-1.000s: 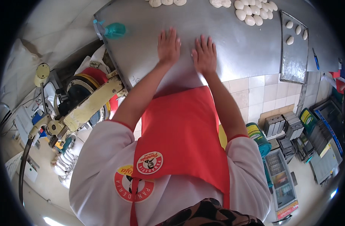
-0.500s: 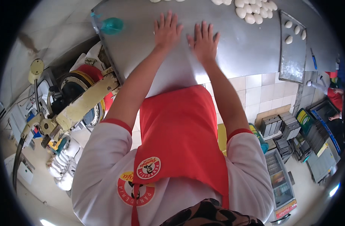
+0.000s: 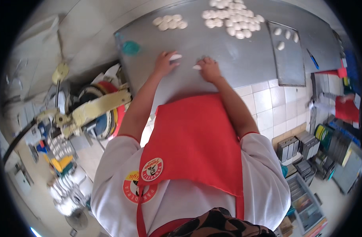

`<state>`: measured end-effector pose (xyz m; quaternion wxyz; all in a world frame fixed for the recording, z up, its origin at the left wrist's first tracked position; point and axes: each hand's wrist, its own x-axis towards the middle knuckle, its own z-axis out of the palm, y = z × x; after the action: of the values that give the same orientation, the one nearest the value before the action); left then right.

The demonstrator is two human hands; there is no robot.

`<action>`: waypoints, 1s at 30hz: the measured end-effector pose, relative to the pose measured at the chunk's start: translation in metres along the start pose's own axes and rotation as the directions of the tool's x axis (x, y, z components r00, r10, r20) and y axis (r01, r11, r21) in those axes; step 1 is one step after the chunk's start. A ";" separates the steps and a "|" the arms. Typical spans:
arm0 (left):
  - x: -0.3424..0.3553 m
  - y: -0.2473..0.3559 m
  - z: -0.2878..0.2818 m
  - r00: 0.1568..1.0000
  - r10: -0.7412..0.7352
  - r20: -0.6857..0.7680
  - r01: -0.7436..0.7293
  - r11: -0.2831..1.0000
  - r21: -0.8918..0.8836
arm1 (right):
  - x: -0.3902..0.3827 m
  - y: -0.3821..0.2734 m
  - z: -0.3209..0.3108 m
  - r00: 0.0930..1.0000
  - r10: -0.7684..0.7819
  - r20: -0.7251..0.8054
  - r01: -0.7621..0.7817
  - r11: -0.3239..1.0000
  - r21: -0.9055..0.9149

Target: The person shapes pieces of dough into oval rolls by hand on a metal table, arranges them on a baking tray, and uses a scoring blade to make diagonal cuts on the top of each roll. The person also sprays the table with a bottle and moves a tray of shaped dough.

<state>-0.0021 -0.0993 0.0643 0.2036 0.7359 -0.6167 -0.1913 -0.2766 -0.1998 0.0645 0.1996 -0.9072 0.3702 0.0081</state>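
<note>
My left hand (image 3: 164, 63) rests on the steel worktable (image 3: 244, 63), its fingers curled over a small white piece of dough (image 3: 175, 57). A short way to the right, my right hand (image 3: 208, 69) is cupped over another white dough piece (image 3: 197, 67) that shows at its left edge. Beyond the hands lie a short row of round dough balls (image 3: 170, 23) and a larger cluster of dough balls (image 3: 233, 23). My red apron hangs below the table edge.
A flat metal tray (image 3: 288, 65) with a few dough balls sits at the right of the table, with a blue pen-like tool (image 3: 312, 59) past it. A teal cup (image 3: 130, 47) stands at the left. A yellow-and-red machine (image 3: 95, 111) stands left of me; another person in red (image 3: 345, 106) is at the right.
The view has tilted so more of the table shows. Both hands were flat with spread fingers; now each is curled over a small dough piece.
</note>
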 end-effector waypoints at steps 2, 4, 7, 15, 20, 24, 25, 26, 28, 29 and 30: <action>-0.004 0.003 0.011 0.992 -0.045 -0.115 0.046 0.999 0.010 | -0.001 0.009 0.008 0.993 0.069 -0.094 -0.058 0.992 0.114; -0.013 0.009 0.022 0.976 -0.152 -0.158 0.161 0.986 0.049 | -0.014 0.033 -0.004 0.985 0.167 -0.048 -0.130 0.893 0.431; -0.014 -0.001 0.033 0.949 -0.214 -0.233 0.262 0.945 0.197 | -0.032 0.099 -0.043 0.929 0.305 -0.212 -0.104 0.762 0.639; 0.066 0.150 0.093 0.826 -0.517 -0.226 0.489 0.855 -0.171 | -0.072 0.389 -0.177 0.481 0.775 -0.410 -0.410 0.612 0.676; 0.206 0.342 0.147 0.945 -0.325 -0.016 0.312 0.919 -0.241 | -0.032 0.522 -0.252 0.405 0.629 -0.664 -0.452 0.769 0.452; 0.320 0.476 0.189 0.994 -0.058 0.097 0.081 0.962 -0.262 | -0.008 0.606 -0.229 0.414 0.639 -0.649 -0.553 0.742 0.378; 0.341 0.502 0.200 0.991 -0.037 0.127 0.066 0.969 -0.239 | -0.005 0.610 -0.225 0.440 0.677 -0.590 -0.600 0.711 0.368; 0.359 0.521 0.215 0.994 -0.024 0.111 0.052 0.966 -0.253 | -0.003 0.614 -0.225 0.456 0.714 -0.532 -0.647 0.676 0.353; 0.396 0.543 0.243 0.998 0.038 0.056 -0.026 0.980 -0.197 | -0.010 0.601 -0.241 0.405 0.757 -0.513 -0.592 0.645 0.484; 0.409 0.549 0.258 0.994 0.098 0.038 -0.093 0.987 -0.129 | -0.024 0.591 -0.245 0.344 0.800 -0.492 -0.531 0.598 0.600; 0.423 0.560 0.274 0.994 0.091 0.052 -0.083 0.987 -0.138 | -0.046 0.592 -0.243 0.263 0.843 -0.469 -0.464 0.536 0.705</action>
<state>-0.5427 -0.6217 0.1202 0.2432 0.6869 -0.6394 -0.2452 -0.7415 -0.6413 0.0846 0.1895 -0.4937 0.7587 -0.3804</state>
